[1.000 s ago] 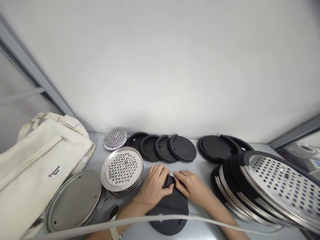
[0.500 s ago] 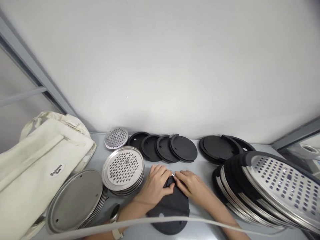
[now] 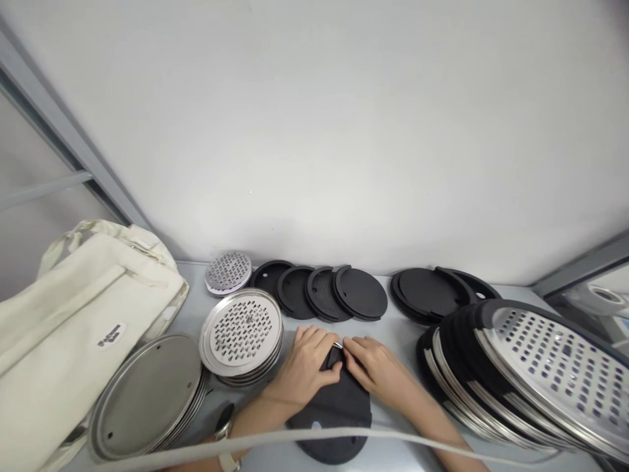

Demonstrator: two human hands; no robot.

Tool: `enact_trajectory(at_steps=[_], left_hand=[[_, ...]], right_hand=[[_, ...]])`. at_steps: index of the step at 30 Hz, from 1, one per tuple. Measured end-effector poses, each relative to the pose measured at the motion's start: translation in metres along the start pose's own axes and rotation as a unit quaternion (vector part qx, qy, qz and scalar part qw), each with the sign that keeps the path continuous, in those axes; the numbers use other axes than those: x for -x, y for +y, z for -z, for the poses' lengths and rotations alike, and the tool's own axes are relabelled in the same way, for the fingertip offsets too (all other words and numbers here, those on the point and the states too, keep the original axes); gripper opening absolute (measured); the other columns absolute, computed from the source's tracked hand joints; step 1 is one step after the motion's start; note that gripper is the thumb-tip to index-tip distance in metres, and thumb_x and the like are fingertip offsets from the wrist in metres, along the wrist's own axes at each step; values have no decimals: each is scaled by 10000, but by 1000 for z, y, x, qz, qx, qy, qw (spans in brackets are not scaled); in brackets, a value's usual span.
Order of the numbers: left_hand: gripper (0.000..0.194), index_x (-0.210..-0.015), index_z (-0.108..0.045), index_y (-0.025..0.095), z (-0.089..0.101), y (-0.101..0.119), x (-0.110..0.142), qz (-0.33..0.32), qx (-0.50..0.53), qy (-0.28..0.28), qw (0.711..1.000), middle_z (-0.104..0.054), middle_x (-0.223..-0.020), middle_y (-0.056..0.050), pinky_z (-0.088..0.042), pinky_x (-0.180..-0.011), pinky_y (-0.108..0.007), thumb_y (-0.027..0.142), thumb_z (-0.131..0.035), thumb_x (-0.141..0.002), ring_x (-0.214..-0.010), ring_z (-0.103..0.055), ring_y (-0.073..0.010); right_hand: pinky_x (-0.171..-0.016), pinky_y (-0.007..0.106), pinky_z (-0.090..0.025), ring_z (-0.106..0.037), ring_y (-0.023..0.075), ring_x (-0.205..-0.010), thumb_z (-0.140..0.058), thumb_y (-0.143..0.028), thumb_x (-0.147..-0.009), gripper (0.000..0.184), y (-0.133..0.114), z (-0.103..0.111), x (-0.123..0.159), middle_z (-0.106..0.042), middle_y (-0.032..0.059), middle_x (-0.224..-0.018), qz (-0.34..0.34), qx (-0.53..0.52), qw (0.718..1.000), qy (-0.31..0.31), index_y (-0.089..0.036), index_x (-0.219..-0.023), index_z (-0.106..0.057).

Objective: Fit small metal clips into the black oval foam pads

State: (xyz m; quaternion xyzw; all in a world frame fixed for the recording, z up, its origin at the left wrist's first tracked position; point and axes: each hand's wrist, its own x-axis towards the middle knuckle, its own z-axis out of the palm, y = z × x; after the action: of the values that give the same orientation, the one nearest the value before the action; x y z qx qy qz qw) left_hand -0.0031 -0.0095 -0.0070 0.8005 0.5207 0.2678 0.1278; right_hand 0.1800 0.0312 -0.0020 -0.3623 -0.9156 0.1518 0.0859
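Note:
A black round cover [image 3: 339,413] with a small pale hole near its lower end lies on the grey table in front of me. My left hand [image 3: 309,357] is closed on its far edge, thumb bent over a dark folded part [image 3: 335,357]. From the right, my right hand [image 3: 374,364] pinches the same edge with thumb and forefinger. Between the two sets of fingertips shows a short, shiny metal edge [image 3: 338,345]; what it belongs to is hidden. On my left wrist sits a watch [image 3: 225,426].
Black covers [image 3: 361,293] lie overlapping by the wall, with more [image 3: 432,292] to the right. Perforated metal discs [image 3: 246,324] and plain metal discs [image 3: 152,393] are stacked left, beside a cream bag [image 3: 98,328]. Black-rimmed grater discs [image 3: 565,367] lean at right. A white cord [image 3: 304,434] crosses the foreground.
Both hands stay at the far edge of the black round cover. The right fingertips have shifted very slightly, and a little more of the shiny metal edge shows.

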Motion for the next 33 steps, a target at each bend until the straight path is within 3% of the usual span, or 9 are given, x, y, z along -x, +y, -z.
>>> enact_trajectory(at_steps=[16,33], left_hand=[[191,-967,-527,189,1,1,0,5,23,-10,1000,-580,-938,-22,-382,-815,-358,126,-567,-791,-903,-496,-206],[154,-914,-519,180,5,3,-1,3,9,-21,1000,-569,-909,-14,-393,-827,-359,158,-617,-797,-898,-495,-202]], right_hand=[[-605,275,-339,-522,183,-669,-343,-300,-985,181,-2,-4,0,-581,16,-728,-20,2,999,43,-207,-862,-438],[-680,295,-415,-498,176,-751,-339,-226,-973,195,-4,-6,-1,-498,40,-826,-4,-21,998,60,-200,-865,-499]])
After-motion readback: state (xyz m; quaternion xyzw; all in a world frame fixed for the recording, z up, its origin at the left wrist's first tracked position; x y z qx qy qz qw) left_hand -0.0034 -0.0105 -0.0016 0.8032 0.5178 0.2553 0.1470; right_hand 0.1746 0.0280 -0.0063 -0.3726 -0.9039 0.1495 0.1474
